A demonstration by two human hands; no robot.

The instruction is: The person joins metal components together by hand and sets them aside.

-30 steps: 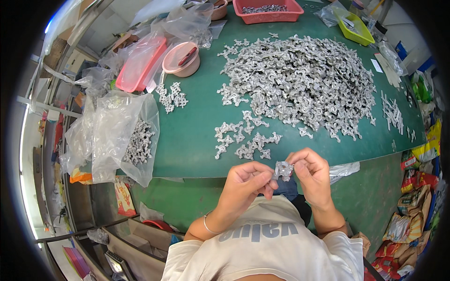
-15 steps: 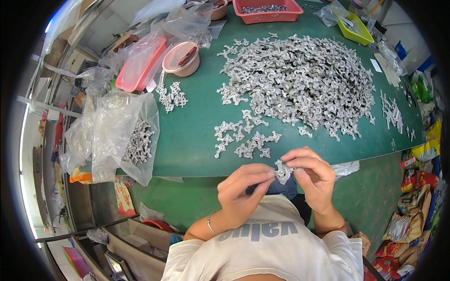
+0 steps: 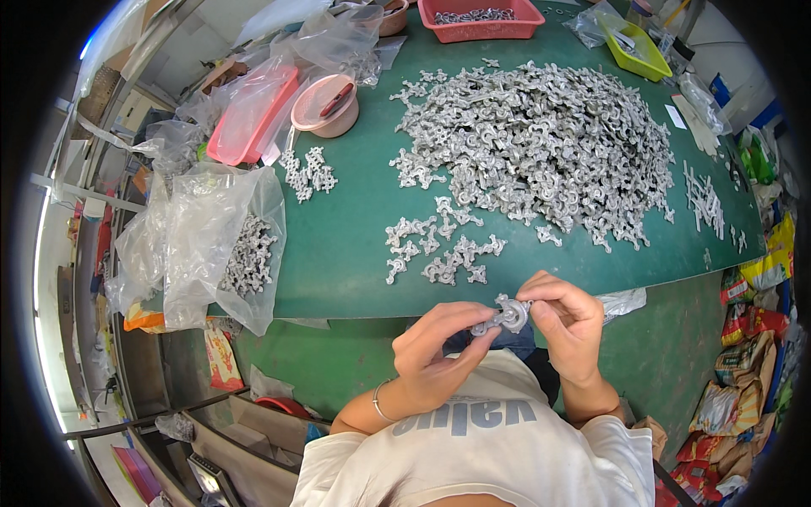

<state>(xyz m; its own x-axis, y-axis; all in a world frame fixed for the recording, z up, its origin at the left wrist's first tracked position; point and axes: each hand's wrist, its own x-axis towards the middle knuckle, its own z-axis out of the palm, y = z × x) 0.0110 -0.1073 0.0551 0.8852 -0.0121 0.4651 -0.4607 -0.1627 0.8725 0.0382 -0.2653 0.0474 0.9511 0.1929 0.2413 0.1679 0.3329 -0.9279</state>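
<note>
Between my two hands, at the near edge of the table, is a small grey metal casting (image 3: pixel 513 314) with a curved, ring-like body and short arms. My left hand (image 3: pixel 435 346) pinches its left end between thumb and fingers. My right hand (image 3: pixel 568 323) grips the other end with thumb and forefinger. Just beyond my hands lies a loose group of similar castings (image 3: pixel 456 258). Farther back, a large heap of them (image 3: pixel 541 144) covers much of the table. Whether the held piece is one casting or two joined is hard to tell.
The green table (image 3: pixel 338 253) also bears a clear plastic bag of castings (image 3: pixel 249 262), a pink bowl with a red-handled tool (image 3: pixel 325 122), a red tray (image 3: pixel 481 29), a pink tray (image 3: pixel 245 127), a yellow basket (image 3: pixel 638 55) and thin pale sticks (image 3: pixel 704 198). Packets (image 3: pixel 722 397) line the right side.
The casting has turned between my fingers, and more of it now shows. My left fingers have shifted on its left end; the right hand's grip has moved slightly.
</note>
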